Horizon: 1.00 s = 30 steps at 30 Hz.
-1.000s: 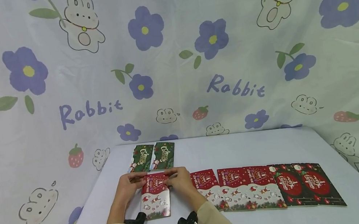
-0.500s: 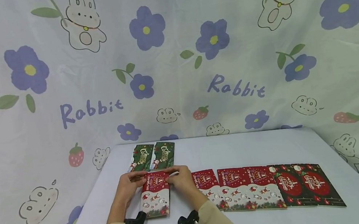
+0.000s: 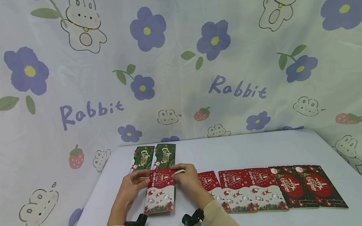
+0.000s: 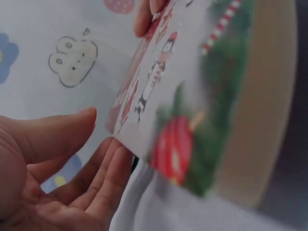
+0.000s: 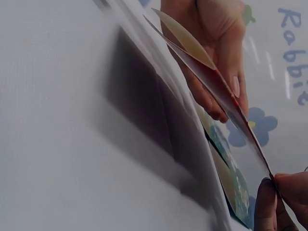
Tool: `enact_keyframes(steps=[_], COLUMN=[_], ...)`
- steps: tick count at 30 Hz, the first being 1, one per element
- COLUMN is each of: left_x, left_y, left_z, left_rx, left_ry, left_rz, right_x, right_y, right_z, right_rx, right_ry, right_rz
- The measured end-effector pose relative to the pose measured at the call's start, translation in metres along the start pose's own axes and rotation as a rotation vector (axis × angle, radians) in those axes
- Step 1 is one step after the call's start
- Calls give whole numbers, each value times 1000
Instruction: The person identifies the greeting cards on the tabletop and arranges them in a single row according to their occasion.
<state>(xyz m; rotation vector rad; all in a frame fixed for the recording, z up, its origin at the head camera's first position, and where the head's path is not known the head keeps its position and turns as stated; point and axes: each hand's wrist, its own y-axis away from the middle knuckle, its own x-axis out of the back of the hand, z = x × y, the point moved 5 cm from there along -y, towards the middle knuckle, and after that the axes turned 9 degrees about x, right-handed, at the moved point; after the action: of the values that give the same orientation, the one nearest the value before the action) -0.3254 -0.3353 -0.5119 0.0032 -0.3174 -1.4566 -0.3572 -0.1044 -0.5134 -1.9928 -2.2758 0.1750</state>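
A red and white Christmas greeting card [image 3: 159, 194] is tilted up off the table at the left of the head view, its shadow [image 5: 144, 96] falling below it. Its leaves spread apart at one end in the right wrist view. My right hand [image 3: 188, 178] pinches its upper right corner between thumb and fingers. At the upper left corner is my left hand [image 3: 129, 188], its straight fingers [image 4: 113, 178] against the corner and its thumb [image 4: 72, 130] apart from the card. Two green cards [image 3: 143, 157] lie side by side just behind.
Right of my hands, a row of cards lies along the white table [image 3: 238, 151]: red and white ones [image 3: 237, 191], then two black ones with red circles [image 3: 319, 186]. A patterned curtain [image 3: 176, 73] hangs behind the table. Both wrists wear black devices [image 3: 193, 218].
The red card has moved away from me and slightly right, its top edge now overlapping the green cards' lower edges. My right hand has shifted right with it; the left hand has barely moved.
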Motion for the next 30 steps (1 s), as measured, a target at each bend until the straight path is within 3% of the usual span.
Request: enact_keyframes(steps=[9, 19, 30], left_x=[-4, -9, -16], left_y=[3, 2, 3], left_z=[3, 3, 4], left_rx=[-10, -48, -64], left_ry=[9, -33, -54], left_rz=[-85, -248, -321], right_x=[14, 26, 34], right_y=[-5, -9, -11], right_z=[-1, 1, 5], right_rx=[-21, -85, -110], right_ry=[0, 4, 5], right_rz=[43, 101, 135])
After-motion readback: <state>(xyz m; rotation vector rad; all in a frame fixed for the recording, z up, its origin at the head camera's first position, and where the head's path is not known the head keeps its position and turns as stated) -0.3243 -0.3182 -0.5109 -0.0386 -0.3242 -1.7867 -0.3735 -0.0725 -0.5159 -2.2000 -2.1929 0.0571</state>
